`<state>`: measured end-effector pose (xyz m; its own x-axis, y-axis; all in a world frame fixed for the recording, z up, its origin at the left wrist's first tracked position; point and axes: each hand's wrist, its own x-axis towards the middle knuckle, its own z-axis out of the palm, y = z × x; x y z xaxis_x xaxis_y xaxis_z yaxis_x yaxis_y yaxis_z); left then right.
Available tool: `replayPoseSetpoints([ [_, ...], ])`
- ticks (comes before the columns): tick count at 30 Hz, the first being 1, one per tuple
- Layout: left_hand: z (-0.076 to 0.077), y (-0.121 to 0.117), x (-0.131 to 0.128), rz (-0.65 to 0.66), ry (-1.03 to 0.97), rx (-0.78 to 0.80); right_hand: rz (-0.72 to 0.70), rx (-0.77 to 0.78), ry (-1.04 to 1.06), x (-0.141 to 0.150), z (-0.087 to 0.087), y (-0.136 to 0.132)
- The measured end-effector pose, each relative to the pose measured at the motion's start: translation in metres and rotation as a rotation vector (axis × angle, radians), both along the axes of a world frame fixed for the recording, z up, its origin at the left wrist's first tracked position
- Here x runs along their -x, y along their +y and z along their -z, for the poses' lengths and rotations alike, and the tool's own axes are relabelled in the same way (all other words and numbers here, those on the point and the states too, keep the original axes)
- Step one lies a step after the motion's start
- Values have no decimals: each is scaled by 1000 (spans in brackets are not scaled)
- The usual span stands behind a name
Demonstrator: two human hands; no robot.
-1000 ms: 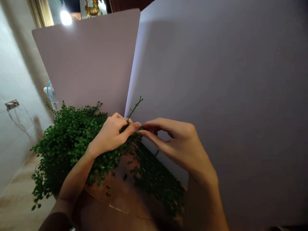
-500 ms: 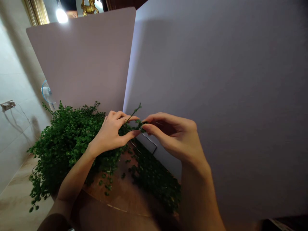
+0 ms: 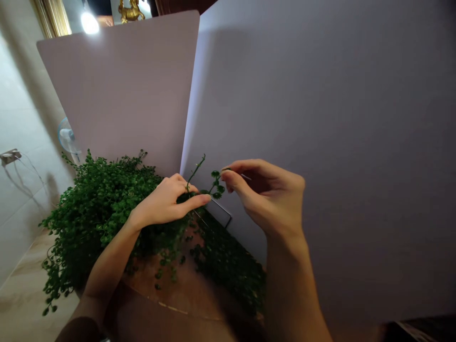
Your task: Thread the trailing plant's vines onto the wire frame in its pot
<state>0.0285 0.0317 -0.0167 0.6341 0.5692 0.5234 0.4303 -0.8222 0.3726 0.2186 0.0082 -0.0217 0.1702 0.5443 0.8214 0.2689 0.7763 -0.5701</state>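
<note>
A bushy green plant with small round leaves (image 3: 103, 199) spreads over the left side of a round wooden table (image 3: 185, 289). My left hand (image 3: 167, 202) is closed around a plant stem (image 3: 195, 170) whose upper part stands up, largely stripped, above the fingers. A short leafy end of greenery (image 3: 217, 186) sticks out past my left thumb. Just right of it, my right hand (image 3: 274, 194) pinches a small green leaf (image 3: 227, 169) between thumb and forefinger. Below both hands lies a dark green heap of leaves (image 3: 231, 266), partly hidden by my right forearm.
Pale upright panels (image 3: 121, 90) enclose the table at the back and right. A thin metal wire bracket (image 3: 228, 217) pokes up by the right panel. A lit bulb (image 3: 90, 23), a gold horse figurine (image 3: 131, 10) and a fan (image 3: 67, 135) are behind.
My right hand has drawn away to the right and slightly up from my left hand, with a leaf in its pinch. The leafy end now shows between the hands.
</note>
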Motion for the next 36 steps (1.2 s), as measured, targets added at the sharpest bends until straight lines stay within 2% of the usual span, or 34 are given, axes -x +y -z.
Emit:
replayPoseSetpoints([
  [4, -1, -1, 2, 8, -86, -11, 36, 13, 54, -1, 0, 3],
  [14, -4, -4, 1, 15, -115, -78, 55, 17, 135, 1, 0, 8],
  [19, -4, -4, 4, 33, -86, -16, 74, -8, 182, 1, -1, 12],
  [24, -3, -1, 6, -81, -61, 66, 83, -47, 231, -10, -1, 15],
  [27, 1, 2, 6, -117, -67, 55, 73, -20, 217, -13, -2, 13],
  [32, 2, 3, 4, -19, -36, 25, 76, -1, 215, -8, -4, 9],
  [36, -2, -2, 0, 67, 20, -95, 58, -7, 217, -5, -4, 9],
])
